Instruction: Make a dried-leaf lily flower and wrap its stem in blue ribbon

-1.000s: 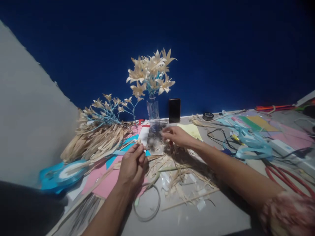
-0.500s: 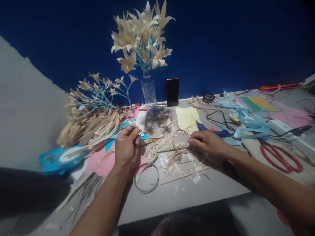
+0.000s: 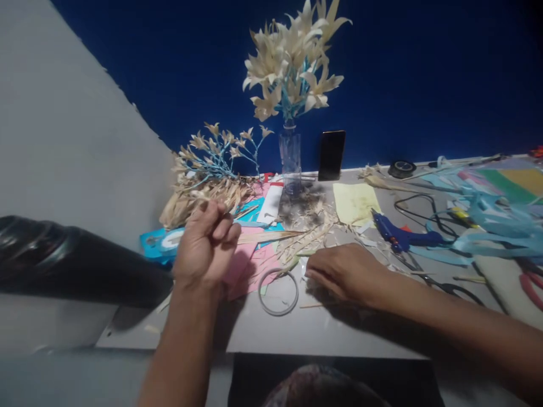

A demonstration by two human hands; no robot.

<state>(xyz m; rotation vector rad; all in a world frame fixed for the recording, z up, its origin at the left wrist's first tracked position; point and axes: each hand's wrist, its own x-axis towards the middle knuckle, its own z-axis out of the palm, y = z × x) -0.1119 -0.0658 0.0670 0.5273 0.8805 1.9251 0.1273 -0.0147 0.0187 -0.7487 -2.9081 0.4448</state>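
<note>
My left hand (image 3: 207, 243) is raised over the left part of the table, its fingers curled in; whatever they pinch is hidden. Beneath it lie pink paper (image 3: 244, 274) and pale dried husk strips (image 3: 274, 235). My right hand (image 3: 345, 272) is low over the tabletop, fingers bent and pressed together among husk scraps (image 3: 303, 240); what is in them cannot be made out. Between the hands, nearer the front edge, is a grey ring (image 3: 279, 312), perhaps a roll of tape. A thin stick (image 3: 311, 306) lies beside it, partly under the right hand's shadow.
Husk flowers (image 3: 292, 62) stand in a clear bottle (image 3: 291, 164) at the back, beside a leaning phone (image 3: 331, 155). Smaller flowers on blue stems (image 3: 216, 155) rest on a husk bundle (image 3: 186, 203). Rightward are a blue glue gun (image 3: 403, 234), scissors (image 3: 458, 291) and blue ribbon (image 3: 487, 217).
The view has turned left, so things sit further right. My right hand has moved left and nearer the front, toward the ring. My left hand has shifted left, away from the white tube.
</note>
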